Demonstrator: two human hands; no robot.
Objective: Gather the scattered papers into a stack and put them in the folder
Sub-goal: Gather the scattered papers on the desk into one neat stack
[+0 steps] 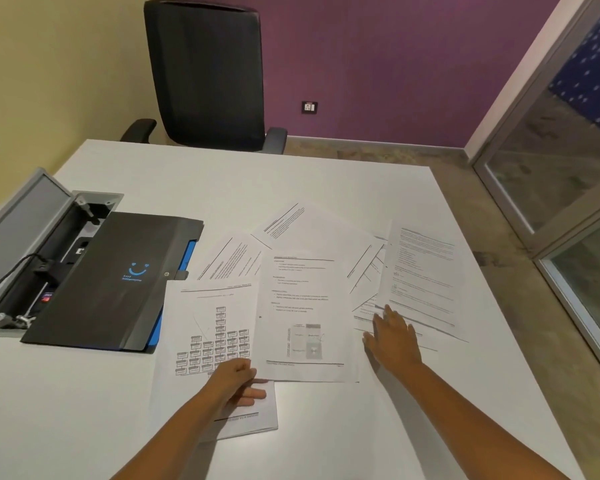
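left hand [234, 382]: pinching the near edge of the white printed sheet with the box chart [212, 327], thumb on top and fingers curled under – likely lifting it to start the stack.
right hand [392, 336]: lying flat, fingers straight and spread, pressing on the overlapping white text sheets at the right [420, 268] – probably pinning them so they slide together instead of fanning out.
scattered white papers: lying across the middle of the white table [291, 174], several overlapping; a page with headings and a small grey figure [303, 306] sitting between the two hands, more angled pages behind it [312, 226].
black folder with a blue smiley logo [118, 282]: lying closed at the left, just beside the chart sheet, a blue inner edge showing – kept near for loading later.
grey cable tray with lid raised [32, 244]: sitting partly under the folder's far left edge.
black office chair [207, 74]: standing beyond the table.
stage: gathering just beginning, no stack formed yet.
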